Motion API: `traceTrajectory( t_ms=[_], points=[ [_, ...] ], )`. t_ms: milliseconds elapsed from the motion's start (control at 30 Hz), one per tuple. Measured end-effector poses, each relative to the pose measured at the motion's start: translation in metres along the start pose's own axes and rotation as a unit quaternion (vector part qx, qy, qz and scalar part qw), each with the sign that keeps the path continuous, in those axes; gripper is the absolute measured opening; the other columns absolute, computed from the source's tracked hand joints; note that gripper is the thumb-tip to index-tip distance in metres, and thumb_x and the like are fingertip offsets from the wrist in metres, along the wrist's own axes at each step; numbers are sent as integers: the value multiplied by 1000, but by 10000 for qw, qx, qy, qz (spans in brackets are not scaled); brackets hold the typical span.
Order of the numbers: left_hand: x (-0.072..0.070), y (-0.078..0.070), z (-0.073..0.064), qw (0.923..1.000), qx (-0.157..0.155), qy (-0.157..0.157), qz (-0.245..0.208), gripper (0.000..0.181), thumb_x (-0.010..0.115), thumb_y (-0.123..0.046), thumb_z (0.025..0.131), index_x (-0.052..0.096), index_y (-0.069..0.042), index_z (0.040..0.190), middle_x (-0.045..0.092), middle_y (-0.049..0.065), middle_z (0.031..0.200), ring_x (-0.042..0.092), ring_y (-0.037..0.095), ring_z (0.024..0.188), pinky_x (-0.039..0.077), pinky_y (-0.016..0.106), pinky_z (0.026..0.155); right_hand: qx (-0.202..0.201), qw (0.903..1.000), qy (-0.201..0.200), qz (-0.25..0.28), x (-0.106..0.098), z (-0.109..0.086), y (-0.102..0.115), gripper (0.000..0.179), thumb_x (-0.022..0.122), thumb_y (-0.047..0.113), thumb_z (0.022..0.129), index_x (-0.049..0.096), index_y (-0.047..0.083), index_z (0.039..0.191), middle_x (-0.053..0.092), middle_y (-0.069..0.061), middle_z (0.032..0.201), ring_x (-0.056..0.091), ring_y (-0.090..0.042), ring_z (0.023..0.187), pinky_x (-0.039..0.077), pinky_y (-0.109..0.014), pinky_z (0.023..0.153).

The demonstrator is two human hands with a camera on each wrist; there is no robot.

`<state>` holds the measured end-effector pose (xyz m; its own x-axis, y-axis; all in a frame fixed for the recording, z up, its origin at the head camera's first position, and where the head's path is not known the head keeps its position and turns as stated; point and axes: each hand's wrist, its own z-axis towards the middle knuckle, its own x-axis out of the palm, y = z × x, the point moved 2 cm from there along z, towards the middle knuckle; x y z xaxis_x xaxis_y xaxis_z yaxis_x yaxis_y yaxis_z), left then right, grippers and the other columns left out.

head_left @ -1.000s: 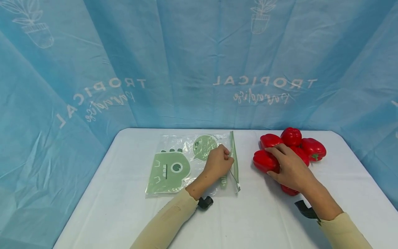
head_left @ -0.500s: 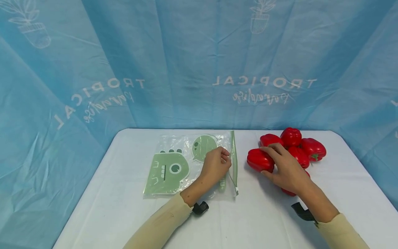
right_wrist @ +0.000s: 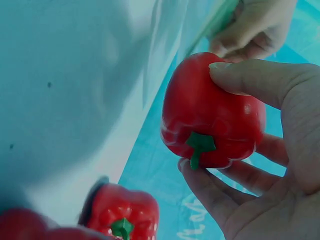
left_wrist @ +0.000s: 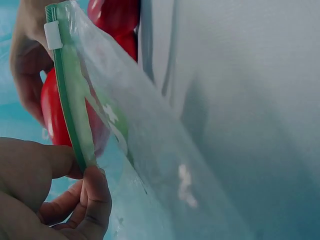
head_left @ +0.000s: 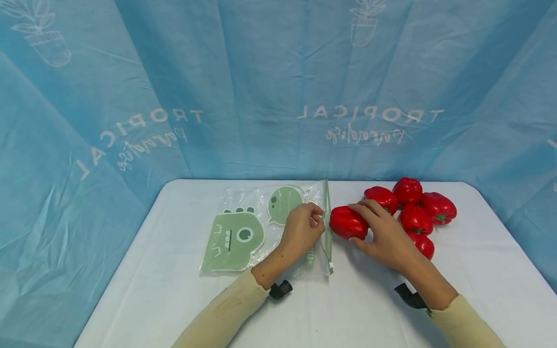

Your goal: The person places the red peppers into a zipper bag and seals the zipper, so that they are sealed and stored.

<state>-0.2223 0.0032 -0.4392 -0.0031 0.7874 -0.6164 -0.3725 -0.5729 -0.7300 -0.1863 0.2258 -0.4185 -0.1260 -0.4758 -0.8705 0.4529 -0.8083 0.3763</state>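
A clear zip bag with green cartoon prints lies at the table's middle, its green zip edge on the right side. Thumb and fingers of my left hand pinch that edge, lifting the mouth a little; a white slider sits at one end. My right hand grips a red bell pepper with a green stem, thumb on one side and fingers on the other, in the right wrist view. The pepper is right at the bag's mouth, just right of my left hand.
Several more red bell peppers lie clustered at the back right of the white-covered table. A blue printed curtain hangs behind and along the sides. Black camera mounts sit at both wrists.
My right hand has carried the bell pepper leftward from the cluster to the bag's mouth. My left hand keeps pinching the zip edge, almost in place.
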Motion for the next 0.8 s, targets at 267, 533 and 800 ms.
traceTrajectory(
  t_ms=[267,533,800],
  points=[
    [-2,-5,-2,9997,146,-97,160,19,70,-1,87,72,-7,105,67,3,90,62,10,73,51,17,64,13,9999,146,26,14,9,4,103,104,18,57,56,12,147,57,-13,140,58,-36,128,62,-57,89],
    [-3,-6,-1,9992,173,-262,228,16,71,-2,87,72,-8,102,66,1,89,59,9,73,51,16,65,188,9995,264,47,26,19,9,103,104,18,58,55,11,148,60,-15,135,62,-36,122,62,-55,91],
    [-4,-11,-2,9998,119,-167,58,17,75,-3,89,72,-5,105,67,4,93,64,12,76,53,13,68,611,9965,413,392,39,32,11,102,101,19,65,49,1,150,59,-19,139,63,-38,122,60,-53,95]
  ],
)
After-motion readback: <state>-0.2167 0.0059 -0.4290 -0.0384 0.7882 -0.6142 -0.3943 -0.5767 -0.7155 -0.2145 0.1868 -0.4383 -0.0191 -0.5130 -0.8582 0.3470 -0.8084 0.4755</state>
